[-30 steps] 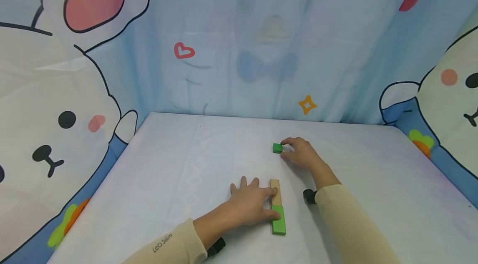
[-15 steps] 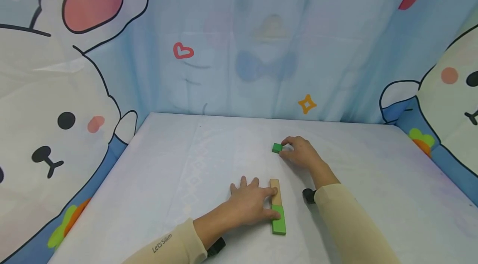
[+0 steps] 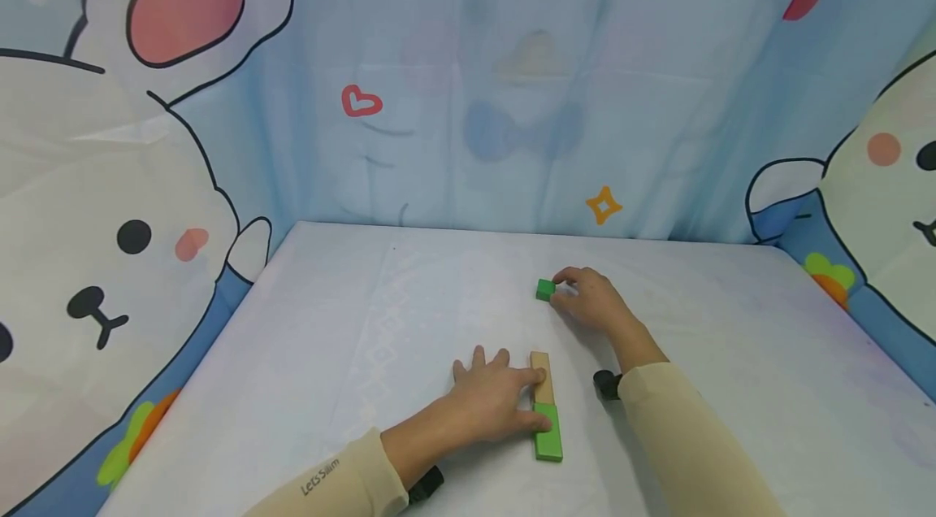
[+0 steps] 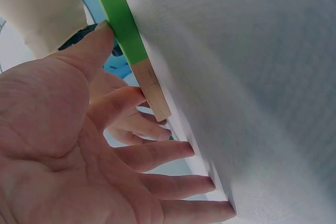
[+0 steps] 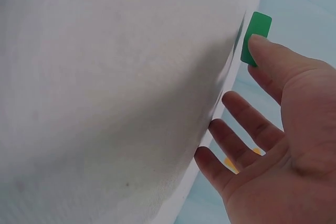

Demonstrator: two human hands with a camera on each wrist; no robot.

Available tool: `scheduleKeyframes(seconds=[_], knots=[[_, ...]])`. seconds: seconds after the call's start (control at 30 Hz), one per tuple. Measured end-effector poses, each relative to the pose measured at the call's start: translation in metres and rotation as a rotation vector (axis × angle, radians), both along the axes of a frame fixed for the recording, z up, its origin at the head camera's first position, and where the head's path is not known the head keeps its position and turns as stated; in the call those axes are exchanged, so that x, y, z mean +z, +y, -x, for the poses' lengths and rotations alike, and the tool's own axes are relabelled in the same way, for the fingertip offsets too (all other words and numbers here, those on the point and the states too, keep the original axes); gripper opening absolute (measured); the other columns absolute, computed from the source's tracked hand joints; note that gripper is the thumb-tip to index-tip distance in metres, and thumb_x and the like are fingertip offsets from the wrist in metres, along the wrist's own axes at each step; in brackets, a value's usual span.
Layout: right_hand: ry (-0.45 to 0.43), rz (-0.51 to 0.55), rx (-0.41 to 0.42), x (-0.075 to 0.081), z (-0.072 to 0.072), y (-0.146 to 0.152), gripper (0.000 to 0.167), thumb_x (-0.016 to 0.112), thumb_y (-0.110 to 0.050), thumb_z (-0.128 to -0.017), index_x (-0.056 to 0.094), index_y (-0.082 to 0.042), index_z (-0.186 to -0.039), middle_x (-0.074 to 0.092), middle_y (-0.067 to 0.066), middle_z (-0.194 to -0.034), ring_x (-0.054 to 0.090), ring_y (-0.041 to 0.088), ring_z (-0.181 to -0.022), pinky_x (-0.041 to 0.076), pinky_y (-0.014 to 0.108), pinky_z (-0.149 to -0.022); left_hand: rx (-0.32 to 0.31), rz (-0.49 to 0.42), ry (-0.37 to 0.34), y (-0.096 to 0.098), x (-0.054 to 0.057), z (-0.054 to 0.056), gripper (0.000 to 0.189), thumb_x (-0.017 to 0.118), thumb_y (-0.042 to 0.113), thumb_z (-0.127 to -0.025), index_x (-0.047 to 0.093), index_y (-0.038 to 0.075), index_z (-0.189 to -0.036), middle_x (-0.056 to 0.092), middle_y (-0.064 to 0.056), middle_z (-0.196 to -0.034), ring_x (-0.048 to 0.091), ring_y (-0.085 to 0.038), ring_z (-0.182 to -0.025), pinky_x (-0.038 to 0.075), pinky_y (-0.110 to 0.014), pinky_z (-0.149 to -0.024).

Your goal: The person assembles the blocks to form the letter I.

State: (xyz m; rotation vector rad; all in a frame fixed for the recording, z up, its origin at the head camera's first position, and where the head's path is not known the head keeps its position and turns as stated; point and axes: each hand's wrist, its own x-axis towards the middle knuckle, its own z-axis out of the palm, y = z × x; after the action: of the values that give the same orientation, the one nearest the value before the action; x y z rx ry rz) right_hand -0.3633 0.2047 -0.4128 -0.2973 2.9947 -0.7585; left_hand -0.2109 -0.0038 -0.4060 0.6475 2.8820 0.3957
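A light green rectangular block [image 3: 548, 445] and a plain wooden block [image 3: 543, 393] lie end to end on the white table. My left hand [image 3: 486, 401] is spread beside them, thumb on the green block and index finger on the wooden one. The left wrist view shows the light green block [image 4: 122, 22] and the wooden block [image 4: 151, 88] in line, with the other fingertips [image 4: 223, 211] on the tabletop. Farther back, my right hand [image 3: 591, 304] pinches a small darker green block [image 3: 544, 290] between thumb and index finger. Its other fingers fan out in the right wrist view, below the green block [image 5: 259, 23].
The white-covered table [image 3: 409, 289] ends at a light blue curtain [image 3: 439, 159] printed with cartoon figures. A small black device [image 3: 606, 384] sits at the right cuff and a black device [image 3: 426, 485] at the left cuff.
The small green block has turned slightly in the right hand's pinch. My left hand and the two blocks under it have stayed in place.
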Motion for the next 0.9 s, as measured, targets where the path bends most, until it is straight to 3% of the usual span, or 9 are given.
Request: scheduleKeyframes(seconds=[0.9], knots=[[-0.009,0.023,0.012,-0.0003,-0.0101,-0.0009,0.038,0.067,-0.022,-0.101,0.063,-0.008,-0.136,0.055,0.026,-0.145,0.047,0.048,-0.140,0.036,0.064,-0.115,-0.004,0.002,-0.015,-0.0004,0.0046,-0.0014,0.066,0.075,0.066,-0.085,0.063,0.036,-0.143,0.057,-0.018,-0.147,0.044,-0.056,-0.141,0.041,-0.075,-0.102]])
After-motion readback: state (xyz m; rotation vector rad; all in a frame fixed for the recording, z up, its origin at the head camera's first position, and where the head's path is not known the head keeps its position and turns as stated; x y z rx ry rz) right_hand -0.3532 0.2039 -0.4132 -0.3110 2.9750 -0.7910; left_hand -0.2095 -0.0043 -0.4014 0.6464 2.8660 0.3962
